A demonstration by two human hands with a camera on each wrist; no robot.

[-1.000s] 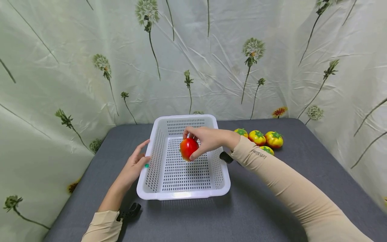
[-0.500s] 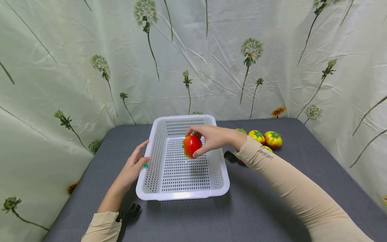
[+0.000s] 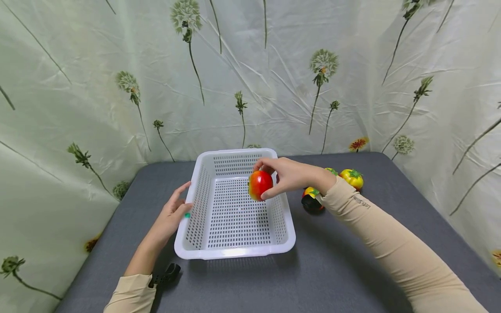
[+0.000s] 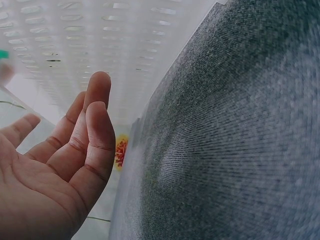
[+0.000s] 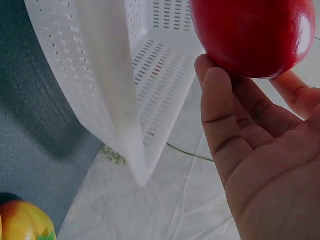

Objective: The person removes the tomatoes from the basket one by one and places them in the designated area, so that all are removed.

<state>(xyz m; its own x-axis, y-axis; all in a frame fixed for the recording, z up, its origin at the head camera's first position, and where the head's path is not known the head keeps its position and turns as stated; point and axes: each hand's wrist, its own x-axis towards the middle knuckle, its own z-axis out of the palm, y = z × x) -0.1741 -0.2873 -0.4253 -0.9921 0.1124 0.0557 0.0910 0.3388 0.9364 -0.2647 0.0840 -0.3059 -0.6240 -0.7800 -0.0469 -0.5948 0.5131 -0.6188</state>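
A red tomato (image 3: 260,185), yellowish at its left end, is held in the fingers of my right hand (image 3: 291,176) above the right part of a white perforated basket (image 3: 235,252). In the right wrist view the tomato (image 5: 255,35) sits at the fingertips, outside the basket's near wall. My left hand (image 3: 170,217) lies at the basket's left side, with thumb and index fingertip touching the rim. The left wrist view shows its loosely bent fingers (image 4: 95,135) beside the outer wall. Nothing lies inside the basket.
Several yellow-and-red tomatoes with green tops, one of them at the back right (image 3: 352,178), lie right of the basket, partly behind the right wrist. The dark grey table (image 3: 242,287) ends at a flower-patterned curtain (image 3: 282,87).
My right hand has moved right and slightly up with the tomato, from over the basket's middle towards its right wall. The left hand has stayed at the rim.
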